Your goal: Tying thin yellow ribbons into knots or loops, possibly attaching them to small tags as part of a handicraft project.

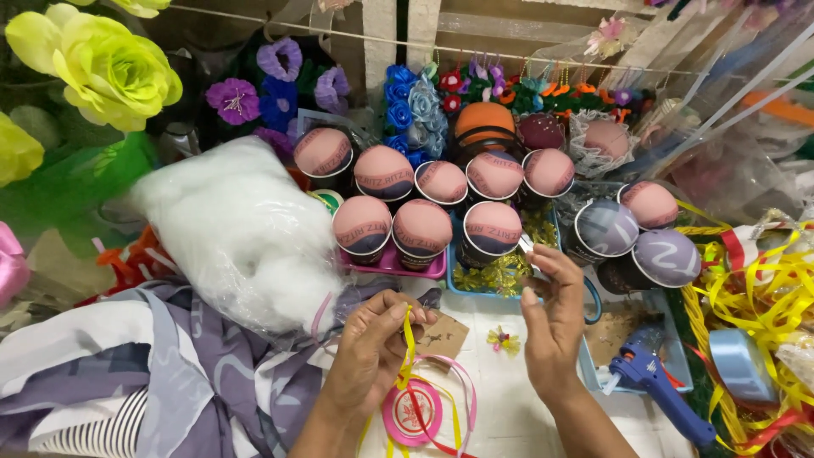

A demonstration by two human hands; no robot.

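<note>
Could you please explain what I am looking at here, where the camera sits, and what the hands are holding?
There is no machine: this single picture comes from a camera worn on a person's head, looking down at their own two bare hands over a crowded craft table. The left hand pinches a thin yellow ribbon, which runs down toward a pink ribbon spool. The right hand is raised with thumb and fingers pinched; whether it holds anything is too small to tell. Between the hands lies a small ribbon flower. Behind them stand rows of small cups topped with padded fabric domes. To the left is a clear bag of white stuffing; to the right, a blue glue gun and loose yellow ribbons. Artificial flowers fill the back.
</note>
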